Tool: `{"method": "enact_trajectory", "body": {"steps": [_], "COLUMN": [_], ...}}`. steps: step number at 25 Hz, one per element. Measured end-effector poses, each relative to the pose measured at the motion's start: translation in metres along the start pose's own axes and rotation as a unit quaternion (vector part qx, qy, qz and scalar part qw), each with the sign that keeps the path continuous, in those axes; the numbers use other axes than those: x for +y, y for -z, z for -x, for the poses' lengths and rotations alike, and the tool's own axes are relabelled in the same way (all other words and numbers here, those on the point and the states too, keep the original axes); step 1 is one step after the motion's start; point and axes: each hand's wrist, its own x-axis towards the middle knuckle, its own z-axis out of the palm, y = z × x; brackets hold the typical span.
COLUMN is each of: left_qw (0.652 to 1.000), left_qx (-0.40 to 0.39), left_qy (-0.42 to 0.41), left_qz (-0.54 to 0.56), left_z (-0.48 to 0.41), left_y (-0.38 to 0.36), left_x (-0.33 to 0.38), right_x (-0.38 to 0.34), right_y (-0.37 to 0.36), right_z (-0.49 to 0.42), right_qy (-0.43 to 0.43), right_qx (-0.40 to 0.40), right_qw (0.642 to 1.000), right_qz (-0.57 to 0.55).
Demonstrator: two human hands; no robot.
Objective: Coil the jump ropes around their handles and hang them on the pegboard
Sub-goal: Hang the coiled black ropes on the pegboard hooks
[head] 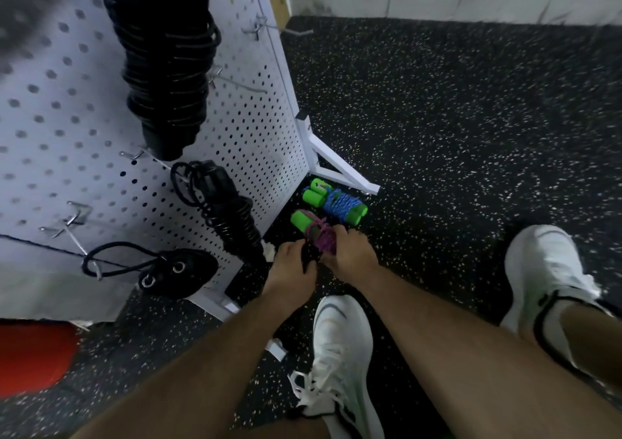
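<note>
Gripping the purple jump rope (321, 238) (one green handle (299, 221) shows) near the floor (471, 135), left hand (289, 260) and right hand (351, 253) curl their fingers (348, 236) round it. The blue jump rope (338, 203) lies just beyond.

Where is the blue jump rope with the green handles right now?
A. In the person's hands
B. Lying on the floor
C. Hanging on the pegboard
B: the blue jump rope lies on the floor by the foot of the pegboard, while the left hand and right hand hold the purple jump rope instead.
</note>
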Motion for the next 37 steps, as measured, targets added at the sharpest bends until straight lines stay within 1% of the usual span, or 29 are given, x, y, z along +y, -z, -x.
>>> {"method": "enact_trajectory", "body": {"steps": [1, 2, 3, 5, 6, 7, 9, 10, 11, 12, 14, 15, 16, 18, 19, 20, 24, 26, 28, 32, 33, 34, 35, 36, 37], "left_qw": [1.000, 0.998, 0.996, 0.983, 0.973, 0.960, 0.928, 0.919, 0.919, 0.920, 0.917, 0.916, 0.914, 0.909, 0.905, 0.903, 0.914, 0.913, 0.914, 0.907, 0.909, 0.910, 0.911, 0.909, 0.905], "left_qx": [-0.002, 0.003, 0.010, 0.039, 0.057, 0.072, 0.092, 0.096, 0.099, 0.103, 0.118, 0.128, 0.138, 0.143, 0.139, 0.136, 0.155, 0.173, 0.188, 0.214, 0.221, 0.227, 0.234, 0.241, 0.247], "left_qy": [0.020, 0.034, 0.049, 0.073, 0.079, 0.080, 0.046, 0.020, -0.003, -0.022, -0.047, -0.057, -0.066, -0.080, -0.082, -0.084, -0.087, -0.085, -0.091, -0.078, -0.071, -0.064, -0.057, -0.052, -0.049], "left_qz": [0.021, 0.045, 0.076, 0.162, 0.209, 0.259, 0.359, 0.382, 0.382, 0.378, 0.377, 0.377, 0.375, 0.383, 0.392, 0.399, 0.364, 0.359, 0.349, 0.353, 0.347, 0.341, 0.334, 0.337, 0.344], "left_z": [0.002, 0.004, 0.006, 0.013, 0.017, 0.022, 0.036, 0.043, 0.050, 0.057, 0.069, 0.073, 0.076, 0.086, 0.090, 0.094, 0.104, 0.103, 0.101, 0.096, 0.093, 0.090, 0.086, 0.083, 0.078], "left_y": [0.003, 0.006, 0.011, 0.022, 0.029, 0.038, 0.053, 0.061, 0.068, 0.075, 0.088, 0.093, 0.099, 0.109, 0.112, 0.115, 0.126, 0.132, 0.137, 0.143, 0.144, 0.145, 0.147, 0.150, 0.153], "left_x": [0.004, 0.011, 0.019, 0.038, 0.048, 0.059, 0.078, 0.086, 0.094, 0.103, 0.118, 0.123, 0.128, 0.136, 0.139, 0.141, 0.147, 0.151, 0.155, 0.157, 0.157, 0.158, 0.158, 0.157, 0.156], "right_x": [0.001, 0.001, -0.001, -0.008, -0.012, -0.016, -0.024, -0.027, -0.031, -0.033, -0.039, -0.042, -0.047, -0.057, -0.062, -0.065, -0.074, -0.076, -0.078, -0.081, -0.081, -0.082, -0.084, -0.087, -0.091], "right_y": [0.007, 0.018, 0.029, 0.055, 0.069, 0.083, 0.109, 0.119, 0.128, 0.136, 0.147, 0.151, 0.155, 0.169, 0.178, 0.186, 0.208, 0.208, 0.206, 0.197, 0.196, 0.195, 0.196, 0.200, 0.203], "right_z": [0.007, 0.017, 0.027, 0.049, 0.059, 0.068, 0.087, 0.094, 0.102, 0.108, 0.121, 0.127, 0.132, 0.141, 0.146, 0.148, 0.153, 0.149, 0.142, 0.131, 0.131, 0.129, 0.128, 0.126, 0.123], "right_qy": [-0.021, -0.045, -0.069, -0.101, -0.110, -0.108, -0.106, -0.110, -0.115, -0.112, -0.096, -0.079, -0.061, -0.022, -0.002, 0.014, 0.071, 0.096, 0.099, 0.099, 0.099, 0.108, 0.133, 0.170, 0.206], "right_qx": [-0.012, -0.021, -0.021, -0.010, -0.008, -0.008, -0.021, -0.030, -0.037, -0.041, -0.039, -0.024, 0.001, 0.080, 0.120, 0.140, 0.135, 0.168, 0.187, 0.172, 0.194, 0.234, 0.274, 0.298, 0.303], "right_qw": [0.995, 0.979, 0.954, 0.898, 0.872, 0.854, 0.834, 0.827, 0.827, 0.837, 0.873, 0.884, 0.884, 0.868, 0.866, 0.870, 0.898, 0.900, 0.902, 0.897, 0.902, 0.907, 0.910, 0.911, 0.912], "right_qz": [-0.094, -0.196, -0.290, -0.427, -0.476, -0.508, -0.541, -0.550, -0.549, -0.534, -0.477, -0.460, -0.464, -0.490, -0.486, -0.473, -0.413, -0.391, -0.376, -0.395, -0.374, -0.334, -0.283, -0.228, -0.186]}}
